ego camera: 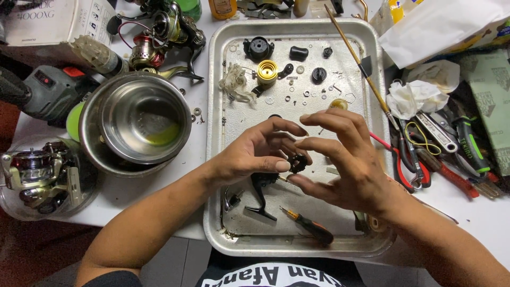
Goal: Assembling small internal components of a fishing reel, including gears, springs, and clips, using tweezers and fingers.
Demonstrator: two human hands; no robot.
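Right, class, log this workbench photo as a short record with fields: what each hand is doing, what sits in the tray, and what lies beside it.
left hand: pinches small black reel part from the left
right hand: fingertips on the same part
metal tray: gold spool, black knob, washers, orange-handled screwdriver
left of tray: steel bowl, spinning reel
right of tray: pliers, crumpled tissue
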